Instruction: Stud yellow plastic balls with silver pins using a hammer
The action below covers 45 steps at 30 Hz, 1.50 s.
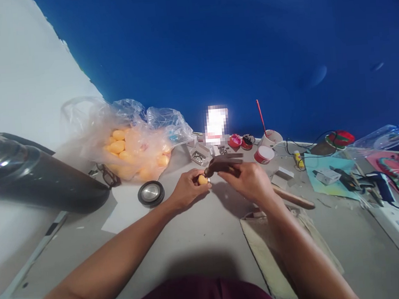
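My left hand is closed around a small yellow-orange ball just above the grey table. Its exact shape is partly covered by my fingers. My right hand grips a claw hammer close to its head, with the claw pointing right and the wooden handle running out behind the wrist. The hammer's striking face is right at the ball; whether they touch I cannot tell. Left of my left hand lies a round black-rimmed lid with a silver centre.
A clear plastic bag of yellow balls stands at the back left, by a large dark bottle. Behind my hands are a box of small metal pieces and red cups. A cloth pouch lies under my right forearm; a glue gun is far right.
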### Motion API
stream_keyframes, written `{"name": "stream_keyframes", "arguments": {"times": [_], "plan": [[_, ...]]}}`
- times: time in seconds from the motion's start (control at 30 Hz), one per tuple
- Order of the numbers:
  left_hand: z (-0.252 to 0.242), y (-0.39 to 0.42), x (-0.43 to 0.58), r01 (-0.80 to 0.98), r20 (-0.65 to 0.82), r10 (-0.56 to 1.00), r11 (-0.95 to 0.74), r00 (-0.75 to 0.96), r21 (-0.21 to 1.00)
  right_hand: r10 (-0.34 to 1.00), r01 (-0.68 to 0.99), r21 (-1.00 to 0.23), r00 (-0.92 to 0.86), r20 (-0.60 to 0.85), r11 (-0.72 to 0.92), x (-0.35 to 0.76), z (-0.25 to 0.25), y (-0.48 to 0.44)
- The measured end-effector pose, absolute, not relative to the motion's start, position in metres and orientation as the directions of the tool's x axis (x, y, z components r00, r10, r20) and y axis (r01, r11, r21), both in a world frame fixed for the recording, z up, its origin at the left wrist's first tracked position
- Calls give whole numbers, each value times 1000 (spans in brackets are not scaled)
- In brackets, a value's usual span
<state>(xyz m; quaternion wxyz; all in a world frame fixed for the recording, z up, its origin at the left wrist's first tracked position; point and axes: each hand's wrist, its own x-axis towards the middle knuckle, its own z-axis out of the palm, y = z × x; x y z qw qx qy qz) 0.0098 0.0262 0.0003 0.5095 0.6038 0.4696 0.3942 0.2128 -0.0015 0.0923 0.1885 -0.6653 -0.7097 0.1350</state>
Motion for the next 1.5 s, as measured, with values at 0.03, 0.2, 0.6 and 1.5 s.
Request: {"name": "stream_keyframes", "arguments": {"times": [0.03, 0.2, 0.6, 1.5], "plan": [[0, 26, 10, 144, -6, 974, -27, 227, 989, 994, 882, -467, -20, 106, 68, 217, 93, 0], [2, 31, 9, -90, -135, 978, 151, 162, 984, 997, 847, -527, -77, -1, 65, 232, 96, 10], [0, 40, 4, -438, -202, 973, 230, 110, 869, 954, 847, -509, -263, -145, 156, 212, 69, 11], [6, 34, 6, -224, -139, 983, 164, 121, 961, 997, 984, -176, 14, -79, -28, 229, 60, 57]]}}
